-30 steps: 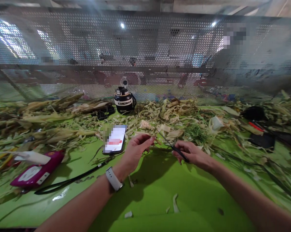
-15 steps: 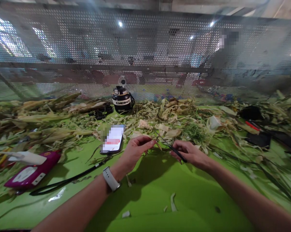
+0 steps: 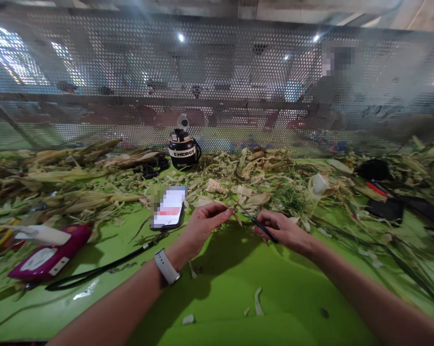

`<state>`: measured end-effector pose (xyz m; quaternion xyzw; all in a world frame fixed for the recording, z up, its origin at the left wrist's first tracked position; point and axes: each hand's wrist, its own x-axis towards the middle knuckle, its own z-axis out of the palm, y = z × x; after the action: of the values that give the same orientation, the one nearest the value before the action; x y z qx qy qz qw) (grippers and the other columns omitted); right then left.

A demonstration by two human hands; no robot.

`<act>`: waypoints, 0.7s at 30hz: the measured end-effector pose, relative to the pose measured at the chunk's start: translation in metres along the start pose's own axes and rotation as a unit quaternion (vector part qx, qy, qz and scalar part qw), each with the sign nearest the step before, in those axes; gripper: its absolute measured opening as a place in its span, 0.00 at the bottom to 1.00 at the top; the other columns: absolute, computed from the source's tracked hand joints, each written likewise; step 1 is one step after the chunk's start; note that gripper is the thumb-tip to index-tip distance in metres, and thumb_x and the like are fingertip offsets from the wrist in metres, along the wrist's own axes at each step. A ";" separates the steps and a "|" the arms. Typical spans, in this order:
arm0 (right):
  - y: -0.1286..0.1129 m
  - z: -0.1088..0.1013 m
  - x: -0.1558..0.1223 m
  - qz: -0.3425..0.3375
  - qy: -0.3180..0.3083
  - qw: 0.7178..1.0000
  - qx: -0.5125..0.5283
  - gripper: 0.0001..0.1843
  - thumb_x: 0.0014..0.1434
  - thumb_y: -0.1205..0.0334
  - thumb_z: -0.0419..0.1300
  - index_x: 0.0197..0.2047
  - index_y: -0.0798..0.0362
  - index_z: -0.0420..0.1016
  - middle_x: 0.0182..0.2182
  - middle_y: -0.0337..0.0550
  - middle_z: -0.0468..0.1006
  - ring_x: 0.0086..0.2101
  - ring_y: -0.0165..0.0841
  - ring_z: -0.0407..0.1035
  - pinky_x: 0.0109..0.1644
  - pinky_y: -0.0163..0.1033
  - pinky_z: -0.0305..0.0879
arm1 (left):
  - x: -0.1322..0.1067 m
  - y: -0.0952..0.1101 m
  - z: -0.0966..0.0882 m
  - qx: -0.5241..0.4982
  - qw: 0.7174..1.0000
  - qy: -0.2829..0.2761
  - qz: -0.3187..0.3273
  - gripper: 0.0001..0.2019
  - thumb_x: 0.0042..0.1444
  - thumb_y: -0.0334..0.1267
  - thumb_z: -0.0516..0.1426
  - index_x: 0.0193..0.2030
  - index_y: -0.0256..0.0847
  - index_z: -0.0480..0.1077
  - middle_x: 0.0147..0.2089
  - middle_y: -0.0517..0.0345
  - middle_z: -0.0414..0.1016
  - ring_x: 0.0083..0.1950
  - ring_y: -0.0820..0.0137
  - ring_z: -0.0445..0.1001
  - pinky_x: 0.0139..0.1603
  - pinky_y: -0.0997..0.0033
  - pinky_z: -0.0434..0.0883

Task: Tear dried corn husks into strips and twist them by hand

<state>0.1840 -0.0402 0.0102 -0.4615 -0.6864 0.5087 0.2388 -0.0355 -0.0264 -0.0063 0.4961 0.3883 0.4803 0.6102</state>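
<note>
A workshop: husks (image 3: 66,174), green bench (image 3: 274,288), perforated metal screen (image 3: 217,62).

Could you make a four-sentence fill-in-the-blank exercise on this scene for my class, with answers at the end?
1. The tool in the right hand has a handle coloured ____.
2. The watch is strapped round the left ____.
3. The word on the bottle reads ____.
4. The tabletop is coloured ____.

Answers: black; wrist; ENERGY; green.

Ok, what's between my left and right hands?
The head view shows the thin blade of a dark hand tool there, plus a small tan strip.
</note>
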 end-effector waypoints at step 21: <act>0.002 0.001 0.000 0.000 0.005 1.000 0.018 0.16 0.53 0.51 0.62 0.29 0.54 0.63 0.22 0.33 0.63 0.24 0.25 0.59 0.27 0.32 0.56 | 0.000 0.001 0.001 -0.016 1.000 -0.005 0.000 0.08 0.43 0.37 0.66 0.30 0.38 0.76 0.29 0.59 0.75 0.29 0.77 0.68 0.31 0.77 0.64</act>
<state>0.1839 -0.0400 0.0084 -0.4597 -0.6762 0.5186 0.2500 -0.0350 -0.0262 -0.0048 0.4886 0.3773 0.4841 0.6201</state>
